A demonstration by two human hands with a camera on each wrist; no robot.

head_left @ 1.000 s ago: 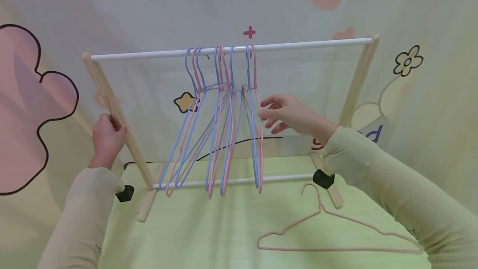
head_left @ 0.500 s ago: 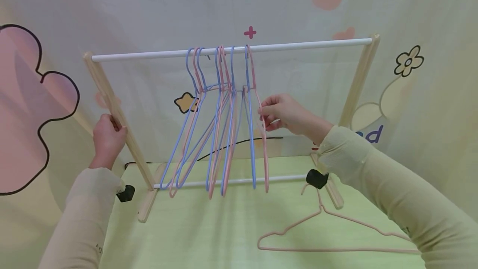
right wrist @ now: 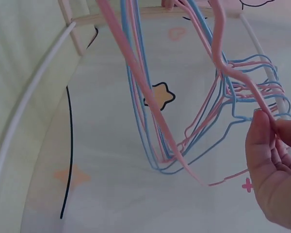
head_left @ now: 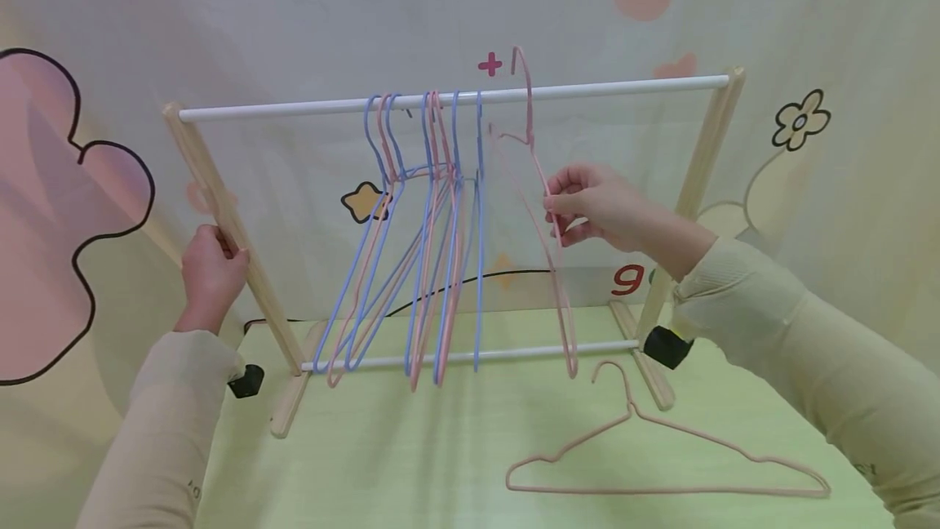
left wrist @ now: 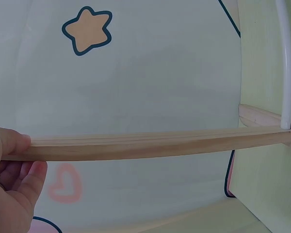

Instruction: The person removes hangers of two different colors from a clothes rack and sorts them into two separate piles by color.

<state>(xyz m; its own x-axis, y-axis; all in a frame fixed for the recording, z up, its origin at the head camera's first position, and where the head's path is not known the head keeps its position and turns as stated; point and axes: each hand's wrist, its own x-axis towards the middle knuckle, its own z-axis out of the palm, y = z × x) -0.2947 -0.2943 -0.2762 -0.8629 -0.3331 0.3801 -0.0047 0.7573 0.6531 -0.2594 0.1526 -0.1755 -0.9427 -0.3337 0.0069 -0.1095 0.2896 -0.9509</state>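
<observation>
Two hands working: left hand (head_left: 213, 274) gripping wooden upright (left wrist: 150, 148) between fingers and thumb, likely steadying it; right hand (head_left: 600, 209) pinching pink hanger (right wrist: 218, 39) in fingers, hook showing above white rail (head_left: 624, 89), seemingly for clearance. Blue and pink hangers (head_left: 416, 300) clustering leftward. Second pink hanger (head_left: 668, 491) lying flat on green tabletop (head_left: 352, 464); printed curtain (head_left: 573, 6) hanging behind.

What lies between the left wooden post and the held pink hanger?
In the head view, a cluster of blue and pink hangers hanging from the upper white rail.
</observation>
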